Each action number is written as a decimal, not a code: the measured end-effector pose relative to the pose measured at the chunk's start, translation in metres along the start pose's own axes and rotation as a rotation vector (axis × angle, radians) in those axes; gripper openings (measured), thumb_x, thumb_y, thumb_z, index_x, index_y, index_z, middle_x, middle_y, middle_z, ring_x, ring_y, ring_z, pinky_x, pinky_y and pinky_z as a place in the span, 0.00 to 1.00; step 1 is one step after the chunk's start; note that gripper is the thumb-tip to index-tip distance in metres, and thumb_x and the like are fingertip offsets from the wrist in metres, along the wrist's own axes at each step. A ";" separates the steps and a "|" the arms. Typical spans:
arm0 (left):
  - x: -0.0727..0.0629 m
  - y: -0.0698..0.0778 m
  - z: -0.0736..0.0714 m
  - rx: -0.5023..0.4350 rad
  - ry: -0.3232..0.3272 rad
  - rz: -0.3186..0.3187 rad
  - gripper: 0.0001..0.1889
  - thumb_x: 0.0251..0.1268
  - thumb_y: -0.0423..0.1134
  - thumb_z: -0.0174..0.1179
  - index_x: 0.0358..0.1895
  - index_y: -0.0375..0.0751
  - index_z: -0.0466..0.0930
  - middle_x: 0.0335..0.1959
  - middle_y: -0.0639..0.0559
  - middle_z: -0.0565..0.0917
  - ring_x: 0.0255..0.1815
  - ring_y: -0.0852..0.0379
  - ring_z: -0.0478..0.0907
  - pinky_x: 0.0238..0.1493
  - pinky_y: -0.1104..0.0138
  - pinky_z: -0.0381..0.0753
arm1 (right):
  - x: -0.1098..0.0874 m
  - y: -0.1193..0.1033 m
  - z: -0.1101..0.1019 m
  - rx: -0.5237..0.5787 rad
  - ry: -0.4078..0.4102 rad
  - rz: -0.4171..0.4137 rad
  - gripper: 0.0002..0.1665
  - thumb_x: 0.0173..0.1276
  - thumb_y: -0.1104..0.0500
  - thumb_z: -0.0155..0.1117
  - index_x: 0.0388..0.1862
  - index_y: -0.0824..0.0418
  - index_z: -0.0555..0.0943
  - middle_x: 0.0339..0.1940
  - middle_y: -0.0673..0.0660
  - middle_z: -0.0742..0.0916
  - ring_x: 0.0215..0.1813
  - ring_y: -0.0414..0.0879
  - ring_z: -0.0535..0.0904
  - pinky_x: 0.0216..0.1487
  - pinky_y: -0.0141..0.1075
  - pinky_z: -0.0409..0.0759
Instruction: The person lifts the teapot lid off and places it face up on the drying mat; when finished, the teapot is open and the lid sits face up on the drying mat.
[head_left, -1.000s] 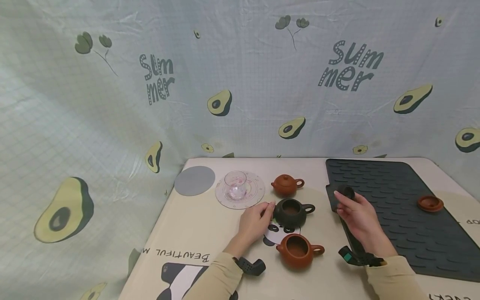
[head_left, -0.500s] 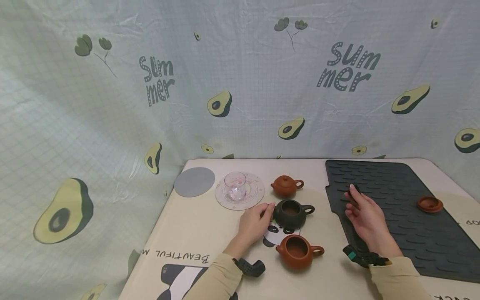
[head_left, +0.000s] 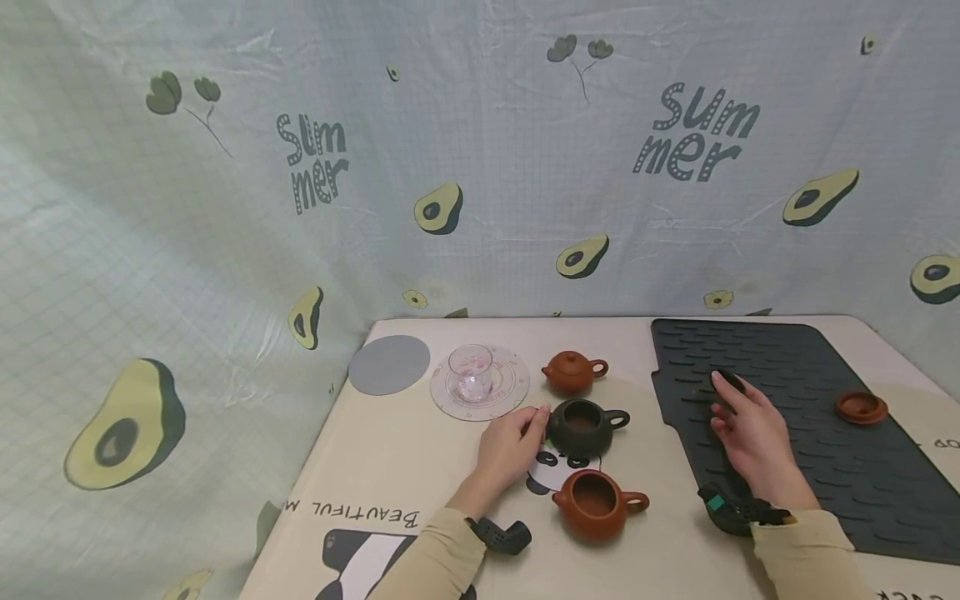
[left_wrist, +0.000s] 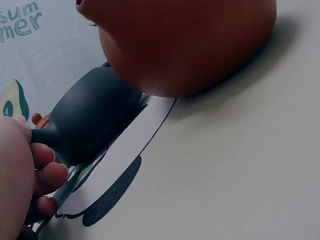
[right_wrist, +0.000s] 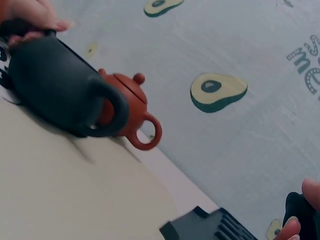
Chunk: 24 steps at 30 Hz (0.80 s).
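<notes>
My left hand (head_left: 512,446) pinches the spout of the black teapot (left_wrist: 97,107), which stands lidless on the table. Over the left part of the dark ridged mat (head_left: 757,354), my right hand (head_left: 753,433) holds a small black teapot lid (head_left: 729,381). Only part of that lid shows past the fingers in the right wrist view. An open reddish-brown teapot (head_left: 596,510) stands nearer to me than the black one. Behind the black pot is a smaller reddish-brown teapot (right_wrist: 130,95) with its lid on. A reddish-brown lid (head_left: 861,407) lies on the mat's right side.
At the back left, a clear glass cup (head_left: 471,367) stands on a patterned round coaster (head_left: 512,385). Beside it lies a grey oval mat (head_left: 390,364). A curtain (head_left: 480,150) printed with avocados hangs behind the table.
My right hand has moved to the right with the black lid, from the mat's left edge to farther over the mat. The left hand stays at the black teapot's spout.
</notes>
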<state>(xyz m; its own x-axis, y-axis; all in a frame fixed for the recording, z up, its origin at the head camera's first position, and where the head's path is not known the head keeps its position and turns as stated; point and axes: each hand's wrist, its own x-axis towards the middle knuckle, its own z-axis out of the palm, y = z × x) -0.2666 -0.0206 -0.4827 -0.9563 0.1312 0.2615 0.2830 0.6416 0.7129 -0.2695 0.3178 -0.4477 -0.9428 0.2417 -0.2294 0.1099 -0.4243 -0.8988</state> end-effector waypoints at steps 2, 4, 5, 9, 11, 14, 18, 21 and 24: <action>0.000 0.000 0.000 0.006 0.011 0.020 0.23 0.81 0.58 0.47 0.24 0.54 0.76 0.18 0.65 0.74 0.25 0.63 0.71 0.30 0.66 0.67 | 0.002 -0.001 -0.003 -0.029 0.038 -0.027 0.55 0.68 0.47 0.73 0.84 0.52 0.52 0.56 0.42 0.70 0.39 0.37 0.73 0.34 0.29 0.75; 0.001 0.000 0.000 0.010 0.020 0.038 0.23 0.81 0.57 0.47 0.24 0.54 0.75 0.18 0.65 0.74 0.24 0.63 0.71 0.29 0.66 0.67 | 0.003 -0.002 -0.006 -0.068 0.082 -0.050 0.56 0.66 0.47 0.74 0.84 0.52 0.52 0.55 0.43 0.70 0.39 0.36 0.74 0.34 0.28 0.76; 0.001 -0.001 0.000 0.013 0.024 0.045 0.23 0.82 0.57 0.47 0.24 0.54 0.75 0.17 0.65 0.74 0.24 0.63 0.71 0.29 0.66 0.67 | 0.004 -0.003 -0.008 -0.093 0.100 -0.061 0.57 0.66 0.46 0.74 0.85 0.52 0.50 0.55 0.43 0.71 0.39 0.36 0.75 0.34 0.28 0.76; 0.001 0.000 0.000 0.008 0.016 0.039 0.24 0.82 0.58 0.47 0.24 0.54 0.75 0.17 0.64 0.73 0.24 0.62 0.71 0.29 0.66 0.67 | 0.008 -0.004 -0.016 -0.173 0.185 -0.101 0.61 0.65 0.46 0.75 0.85 0.54 0.47 0.52 0.44 0.74 0.36 0.35 0.78 0.33 0.27 0.77; 0.001 0.000 0.000 0.005 0.012 0.034 0.24 0.82 0.58 0.46 0.24 0.54 0.75 0.17 0.64 0.73 0.24 0.62 0.71 0.29 0.66 0.67 | 0.010 -0.005 -0.020 -0.217 0.225 -0.125 0.61 0.65 0.46 0.75 0.85 0.55 0.46 0.50 0.44 0.75 0.34 0.35 0.79 0.33 0.27 0.77; 0.001 0.000 0.000 0.002 0.009 0.027 0.24 0.82 0.58 0.46 0.24 0.54 0.76 0.17 0.65 0.73 0.24 0.63 0.71 0.29 0.66 0.67 | 0.011 -0.008 -0.024 -0.272 0.279 -0.149 0.60 0.65 0.47 0.75 0.84 0.56 0.48 0.47 0.44 0.77 0.32 0.34 0.80 0.32 0.25 0.77; 0.001 0.001 -0.001 -0.003 0.005 0.021 0.24 0.82 0.58 0.46 0.25 0.54 0.76 0.17 0.65 0.74 0.24 0.63 0.71 0.29 0.66 0.67 | 0.010 -0.010 -0.027 -0.395 0.341 -0.184 0.55 0.67 0.47 0.73 0.82 0.56 0.52 0.52 0.49 0.81 0.31 0.31 0.78 0.31 0.22 0.75; 0.001 0.001 -0.001 -0.006 0.003 0.019 0.24 0.81 0.58 0.47 0.25 0.54 0.76 0.17 0.65 0.74 0.24 0.63 0.71 0.29 0.66 0.67 | 0.009 -0.009 -0.028 -0.574 0.379 -0.212 0.52 0.70 0.43 0.69 0.82 0.56 0.53 0.69 0.60 0.77 0.34 0.31 0.76 0.35 0.24 0.73; 0.002 0.001 -0.002 -0.008 0.003 0.017 0.23 0.81 0.58 0.47 0.24 0.54 0.76 0.17 0.65 0.74 0.25 0.63 0.71 0.29 0.66 0.67 | 0.010 -0.008 -0.029 -0.749 0.420 -0.231 0.52 0.70 0.39 0.65 0.82 0.57 0.53 0.78 0.65 0.67 0.42 0.38 0.74 0.42 0.32 0.71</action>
<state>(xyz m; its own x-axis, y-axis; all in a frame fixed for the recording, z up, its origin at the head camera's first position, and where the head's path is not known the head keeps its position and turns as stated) -0.2678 -0.0210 -0.4807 -0.9510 0.1402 0.2755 0.3000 0.6333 0.7134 -0.2703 0.3489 -0.4532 -0.7900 0.6131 0.0020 0.2473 0.3215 -0.9141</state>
